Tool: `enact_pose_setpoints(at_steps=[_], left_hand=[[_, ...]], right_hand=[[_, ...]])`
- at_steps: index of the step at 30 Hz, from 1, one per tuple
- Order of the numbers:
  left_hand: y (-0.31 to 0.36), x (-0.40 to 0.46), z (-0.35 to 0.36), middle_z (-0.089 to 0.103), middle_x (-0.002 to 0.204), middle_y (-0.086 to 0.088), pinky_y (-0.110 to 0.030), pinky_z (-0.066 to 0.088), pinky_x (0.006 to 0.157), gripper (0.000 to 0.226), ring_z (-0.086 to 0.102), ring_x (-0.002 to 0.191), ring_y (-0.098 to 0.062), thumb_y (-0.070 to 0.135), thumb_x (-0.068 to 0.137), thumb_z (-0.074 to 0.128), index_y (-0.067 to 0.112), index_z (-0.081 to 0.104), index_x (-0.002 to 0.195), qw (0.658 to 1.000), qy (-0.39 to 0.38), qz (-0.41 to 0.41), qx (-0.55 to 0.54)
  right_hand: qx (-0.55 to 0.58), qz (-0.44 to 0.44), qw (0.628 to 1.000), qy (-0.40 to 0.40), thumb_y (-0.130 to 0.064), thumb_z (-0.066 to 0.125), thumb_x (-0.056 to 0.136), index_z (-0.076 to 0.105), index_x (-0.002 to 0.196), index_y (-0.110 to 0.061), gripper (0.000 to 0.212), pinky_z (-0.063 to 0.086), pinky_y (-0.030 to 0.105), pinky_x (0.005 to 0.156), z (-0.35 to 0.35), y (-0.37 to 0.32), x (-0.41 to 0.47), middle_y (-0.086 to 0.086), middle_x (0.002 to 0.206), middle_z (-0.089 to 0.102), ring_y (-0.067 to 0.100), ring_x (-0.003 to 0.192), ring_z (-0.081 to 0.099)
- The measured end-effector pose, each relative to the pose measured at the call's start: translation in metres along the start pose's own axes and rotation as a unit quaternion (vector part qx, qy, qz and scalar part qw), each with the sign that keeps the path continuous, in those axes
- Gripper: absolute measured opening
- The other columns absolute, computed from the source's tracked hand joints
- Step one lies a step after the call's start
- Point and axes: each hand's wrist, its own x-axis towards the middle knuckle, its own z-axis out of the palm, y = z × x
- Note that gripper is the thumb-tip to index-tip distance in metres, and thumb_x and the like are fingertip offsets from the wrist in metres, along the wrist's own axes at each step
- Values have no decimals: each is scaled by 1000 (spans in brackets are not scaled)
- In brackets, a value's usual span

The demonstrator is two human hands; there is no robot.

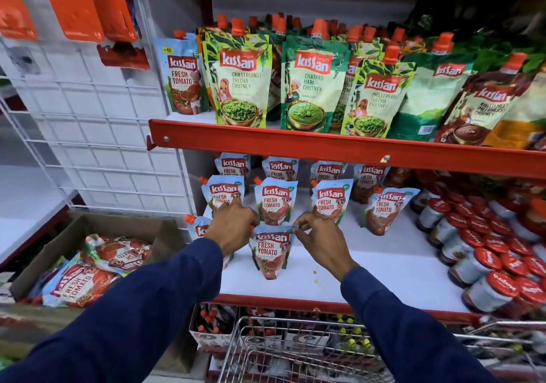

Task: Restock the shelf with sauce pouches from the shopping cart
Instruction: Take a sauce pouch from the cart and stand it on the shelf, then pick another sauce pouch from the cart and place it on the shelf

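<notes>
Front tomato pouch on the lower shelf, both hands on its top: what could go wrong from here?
1. The front Fresh Tomato pouch tapers to a narrow base, so it may tip forward once the left hand and right hand release their grip.
2. The left hand sits close against a neighbouring pouch; withdrawing could knock it over.

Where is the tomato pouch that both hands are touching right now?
The tomato pouch stands at the front of the lower white shelf, between the left hand and right hand.

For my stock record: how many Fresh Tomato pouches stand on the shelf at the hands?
10 pouches: four in the back row, four in the middle, two in front, one partly behind the left hand. Others may be hidden.
</notes>
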Motion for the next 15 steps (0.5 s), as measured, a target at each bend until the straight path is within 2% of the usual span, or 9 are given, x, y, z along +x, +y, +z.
enact_pose_setpoints(at_steps=[3, 6, 8, 10, 13, 15], left_hand=[[3, -4, -2, 60, 132, -15, -47, 40, 107, 47, 49, 123, -36, 27, 91, 71, 24, 59, 136, 1000, -11, 9, 13], [9, -22, -1, 57, 144, -6, -48, 35, 109, 58, 43, 131, -31, 31, 90, 71, 20, 50, 143, 998, 35, 51, 23], [13, -46, 6, 53, 149, -5, -52, 38, 107, 64, 43, 135, -34, 32, 86, 73, 19, 48, 144, 991, 88, 96, 29], [19, -78, 23, 51, 151, -8, -56, 42, 105, 67, 46, 133, -37, 35, 84, 75, 18, 50, 143, 986, 107, 124, 22], [26, -129, 70, 50, 152, -4, -51, 43, 110, 62, 45, 135, -30, 38, 88, 67, 20, 47, 145, 990, 65, 124, -32], [29, -160, 106, 49, 151, 1, -44, 41, 113, 58, 43, 136, -23, 38, 94, 57, 22, 43, 148, 993, -14, 86, -79]], right_hand=[[8, -3, 1000, -18, -29, 68, 90, 64, 102, -25, 13, 47, 26, 65, -3, 0, -3, -5, 101, 75, 12, 80, 63], [8, -13, 1000, -19, -29, 68, 90, 55, 127, -26, 39, 55, 36, 83, -5, 4, -18, 0, 126, 67, 20, 102, 66], [1, -30, 999, 10, -29, 65, 91, 44, 142, -24, 56, 49, 38, 98, -3, 8, -40, 3, 144, 54, 23, 126, 53], [-2, -66, 997, 35, -28, 62, 92, 36, 148, -24, 62, 39, 35, 109, 4, 15, -69, 2, 153, 44, 20, 138, 39], [-35, -115, 993, 24, -24, 59, 94, 40, 147, -25, 56, 32, 31, 113, 27, 30, -120, -1, 151, 46, 16, 137, 38], [-75, -133, 988, -27, -21, 59, 94, 45, 142, -24, 50, 34, 32, 113, 51, 43, -151, -2, 144, 53, 14, 130, 43]])
